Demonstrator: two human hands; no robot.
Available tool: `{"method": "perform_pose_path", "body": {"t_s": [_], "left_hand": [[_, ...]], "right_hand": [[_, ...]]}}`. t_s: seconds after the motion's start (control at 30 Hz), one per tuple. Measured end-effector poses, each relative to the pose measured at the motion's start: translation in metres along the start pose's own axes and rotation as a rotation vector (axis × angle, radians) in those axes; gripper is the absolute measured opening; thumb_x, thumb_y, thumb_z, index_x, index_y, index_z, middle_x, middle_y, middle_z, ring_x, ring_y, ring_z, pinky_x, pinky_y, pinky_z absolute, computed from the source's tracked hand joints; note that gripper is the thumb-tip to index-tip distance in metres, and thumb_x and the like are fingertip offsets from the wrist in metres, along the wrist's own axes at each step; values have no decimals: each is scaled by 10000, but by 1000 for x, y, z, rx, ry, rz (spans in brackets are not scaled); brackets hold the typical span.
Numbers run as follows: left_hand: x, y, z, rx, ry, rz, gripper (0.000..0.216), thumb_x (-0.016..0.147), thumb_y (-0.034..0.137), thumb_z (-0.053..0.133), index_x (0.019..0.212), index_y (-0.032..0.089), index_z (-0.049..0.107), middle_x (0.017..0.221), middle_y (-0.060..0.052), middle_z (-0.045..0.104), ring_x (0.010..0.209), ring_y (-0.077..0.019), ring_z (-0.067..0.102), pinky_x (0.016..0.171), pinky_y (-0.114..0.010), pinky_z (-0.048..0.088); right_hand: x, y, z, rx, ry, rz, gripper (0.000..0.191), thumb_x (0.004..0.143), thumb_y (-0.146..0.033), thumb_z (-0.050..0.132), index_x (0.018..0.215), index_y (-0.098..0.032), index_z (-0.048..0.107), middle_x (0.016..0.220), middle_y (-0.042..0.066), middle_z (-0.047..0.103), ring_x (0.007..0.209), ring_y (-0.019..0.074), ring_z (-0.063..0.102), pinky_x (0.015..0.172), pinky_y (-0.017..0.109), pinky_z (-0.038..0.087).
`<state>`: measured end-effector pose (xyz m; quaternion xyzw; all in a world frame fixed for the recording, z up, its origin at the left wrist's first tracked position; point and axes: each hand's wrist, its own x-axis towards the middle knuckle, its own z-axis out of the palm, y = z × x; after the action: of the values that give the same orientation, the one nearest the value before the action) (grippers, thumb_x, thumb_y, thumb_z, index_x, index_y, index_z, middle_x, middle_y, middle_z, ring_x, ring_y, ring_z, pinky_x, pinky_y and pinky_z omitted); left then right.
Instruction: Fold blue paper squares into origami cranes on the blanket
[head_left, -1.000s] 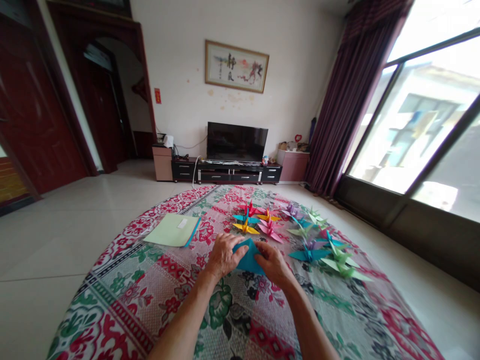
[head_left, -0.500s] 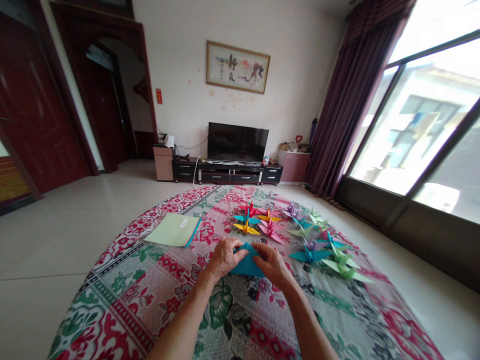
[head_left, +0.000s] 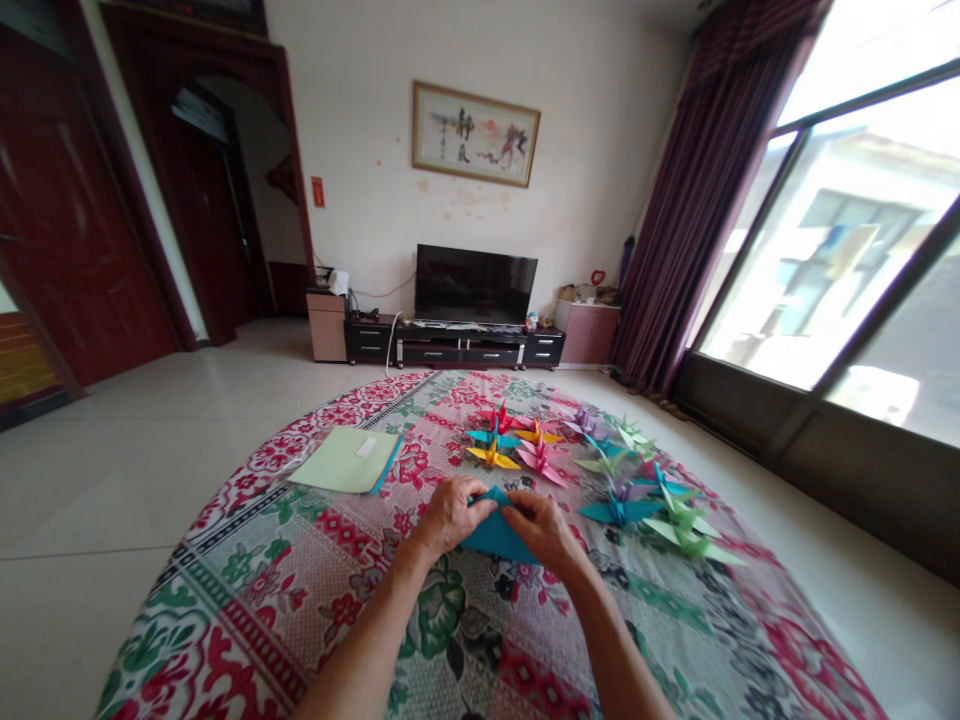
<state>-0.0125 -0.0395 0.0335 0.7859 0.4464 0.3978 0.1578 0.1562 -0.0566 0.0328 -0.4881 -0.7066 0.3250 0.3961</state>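
Observation:
A folded teal paper (head_left: 491, 535) lies on the flowered cloth (head_left: 315, 580) between my two hands. My left hand (head_left: 448, 516) has its fingers curled and pinches the paper's left upper edge. My right hand (head_left: 546, 531) pinches the paper's top from the right, thumb and fingers pressed together. Beyond my hands stand several finished paper cranes, among them a yellow crane (head_left: 491, 456), a pink crane (head_left: 541, 460), a teal crane (head_left: 617, 510) and a green crane (head_left: 686, 535).
A stack of coloured paper sheets (head_left: 346, 461) lies on the cloth to the left. Tiled floor (head_left: 112, 470) surrounds the cloth. A TV (head_left: 475, 285) on a low cabinet stands at the far wall; a large window (head_left: 840, 230) with curtains is on the right.
My hands have drawn closer together over the teal paper, and its raised point has been pressed lower and flatter. Nothing else moved.

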Motion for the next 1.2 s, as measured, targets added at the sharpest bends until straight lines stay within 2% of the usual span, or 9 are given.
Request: {"method": "perform_pose_path", "body": {"t_s": [0.33, 0.53, 0.67, 0.77, 0.9, 1.07, 1.2], "left_hand": [[0, 6, -5, -155, 19, -45, 147, 727, 281, 589, 766, 164, 668, 742, -33, 674, 710, -149, 604, 667, -222, 425], [0, 8, -7, -195, 40, -54, 162, 735, 290, 575, 726, 167, 680, 723, -31, 684, 691, -149, 611, 649, -216, 431], [1, 4, -10, -218, 68, -83, 186, 739, 313, 575, 749, 165, 687, 728, -31, 684, 692, -149, 611, 656, -216, 430], [1, 0, -16, -261, 108, -113, 192, 737, 323, 576, 766, 170, 688, 741, -27, 685, 701, -149, 607, 666, -214, 428], [2, -4, -20, -297, 167, -184, 228, 729, 362, 582, 786, 163, 678, 706, -15, 668, 654, -141, 581, 628, -211, 417], [4, -7, -15, -414, 258, -230, 272, 727, 410, 571, 738, 152, 655, 651, -2, 624, 595, -122, 526, 552, -199, 391], [5, -8, -12, -483, 296, -267, 278, 704, 417, 591, 738, 148, 651, 641, 1, 614, 589, -121, 513, 537, -197, 384]], "right_hand": [[-2, -5, -1, -40, 9, -16, 174, 723, -283, 504, 629, -156, 576, 548, -35, 424, 524, 81, 366, 453, 184, 272], [-2, -2, 1, -10, 2, -19, 189, 723, -291, 518, 598, -154, 553, 532, -45, 394, 506, 71, 336, 439, 183, 248], [-3, 2, -4, 50, -81, 22, 178, 705, -315, 565, 656, -151, 615, 529, -45, 435, 496, 68, 344, 433, 182, 244], [-4, 4, -12, 114, -106, 77, 187, 662, -335, 632, 692, -150, 646, 553, -38, 500, 512, 74, 385, 461, 186, 287], [-6, 7, -18, 331, 23, 141, 270, 610, -382, 700, 756, -159, 654, 625, -25, 578, 557, 100, 467, 532, 213, 374], [-5, 13, -8, 631, 233, 172, 433, 591, -384, 743, 962, -203, 613, 792, 0, 643, 642, 134, 556, 619, 260, 446], [-4, 15, 2, 767, 264, 189, 434, 606, -377, 742, 977, -210, 591, 701, -14, 639, 613, 125, 563, 656, 278, 462]]}}
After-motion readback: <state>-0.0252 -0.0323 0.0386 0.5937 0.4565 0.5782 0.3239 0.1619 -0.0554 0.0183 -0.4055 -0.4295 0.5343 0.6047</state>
